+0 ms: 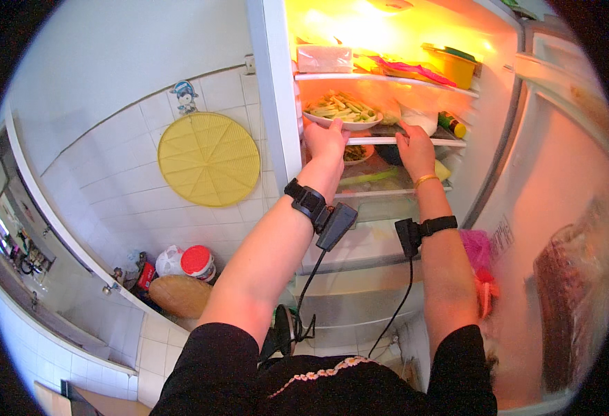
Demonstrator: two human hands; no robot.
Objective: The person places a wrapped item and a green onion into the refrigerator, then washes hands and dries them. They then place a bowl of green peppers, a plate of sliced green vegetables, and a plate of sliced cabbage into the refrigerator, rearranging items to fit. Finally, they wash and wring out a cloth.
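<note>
An oval white plate (354, 125) heaped with pale green cut vegetable sticks (342, 108) rests in the upper middle of the open refrigerator. My left hand (328, 139) grips the plate's near rim, thumb on top and fingers underneath. My right hand (418, 151) is at the front edge of the same shelf (432, 141), near a white plastic bag (420, 120); whether its fingers hold anything is unclear. A bottle with a yellow cap (459, 129) lies to its right.
The shelf above holds a yellow container (452, 67) and a pinkish-white block (325, 59). Below sits another plate of food (355, 154). The refrigerator door (554, 171) stands open at right. On the left wall hangs a round yellow mat (209, 159); a red-lidded tub (198, 262) is beneath it.
</note>
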